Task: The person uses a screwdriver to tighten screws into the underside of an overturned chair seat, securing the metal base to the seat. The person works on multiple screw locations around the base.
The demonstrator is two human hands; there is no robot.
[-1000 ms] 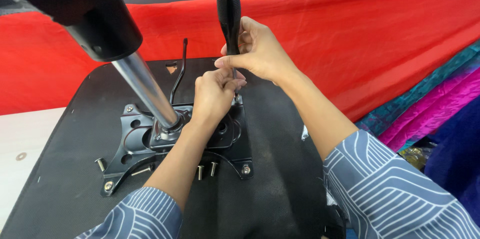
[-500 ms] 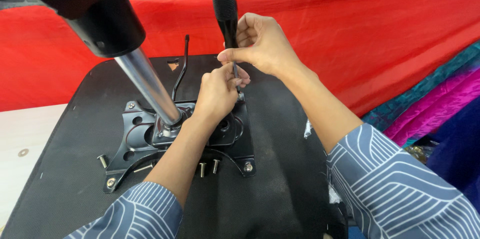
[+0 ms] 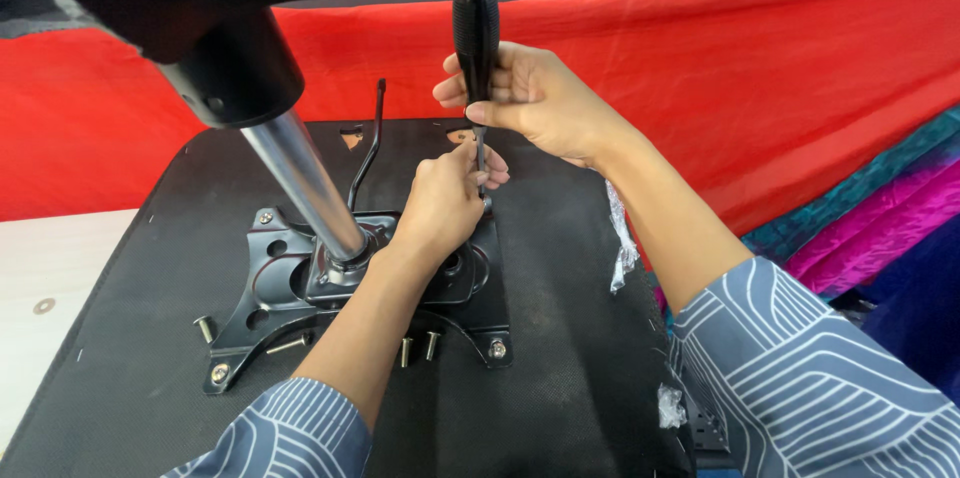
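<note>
At frame centre, the right hand (image 3: 545, 103) clenches the upright screwdriver (image 3: 476, 33) handle while the left hand (image 3: 445, 200) pinches its shaft, steadying the tip over the black plate (image 3: 265, 283).

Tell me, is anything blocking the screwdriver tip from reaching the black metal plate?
Partly: the left hand wraps around the screwdriver shaft right above the metal plate, hiding the tip. The right hand grips the handle. Nothing else visibly intervenes.
</note>
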